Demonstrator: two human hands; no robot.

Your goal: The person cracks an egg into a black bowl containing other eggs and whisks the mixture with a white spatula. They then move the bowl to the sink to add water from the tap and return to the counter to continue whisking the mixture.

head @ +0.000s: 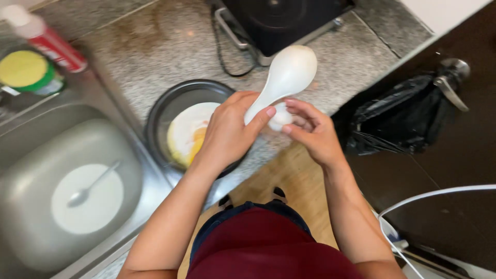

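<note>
My left hand (227, 129) grips the handle of a white rice paddle (287, 75), its broad head pointing up and away over the granite counter. My right hand (310, 132) pinches a small white lump (280, 118) against the paddle's handle end. Just below and left of my hands sits a dark round pan (170, 106) holding a white and yellow egg-like food (188, 134). My left wrist crosses over the pan's right side.
A steel sink (31, 170) at left holds a white plate (88, 199) with a spoon (90, 186). A spray bottle (44, 36) and yellow-lidded jar (26, 70) stand behind it. A black cooktop (281, 20) sits at the back; a black bag (400, 116) hangs on a dark door.
</note>
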